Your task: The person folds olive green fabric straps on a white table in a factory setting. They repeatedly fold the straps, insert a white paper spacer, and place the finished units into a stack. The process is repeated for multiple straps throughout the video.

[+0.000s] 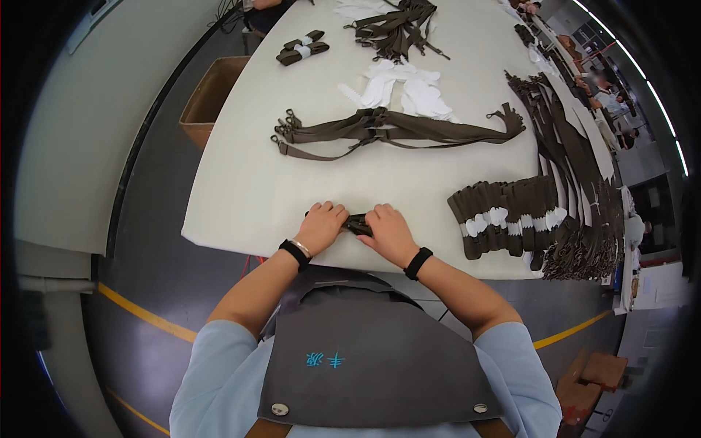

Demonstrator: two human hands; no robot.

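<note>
Near the table's front edge, my left hand (324, 223) and my right hand (388, 229) grip a dark brown folded strap (358, 224) from its two ends. Only its middle shows between them, with what look like dark buckle parts; my fingers hide the rest. Beyond my hands, several brown webbing straps (438, 130) with metal snap hooks lie stretched across the table. To the right, a row of folded strap bundles (504, 213), each wrapped with a white paper band, lies side by side.
White paper bands (402, 87) lie scattered farther back, below a heap of straps (397, 30). Two banded bundles (303, 48) sit at the far left. Long straps with hooks (580, 219) hang over the right edge. A cardboard box (211, 96) stands left of the table (246, 180).
</note>
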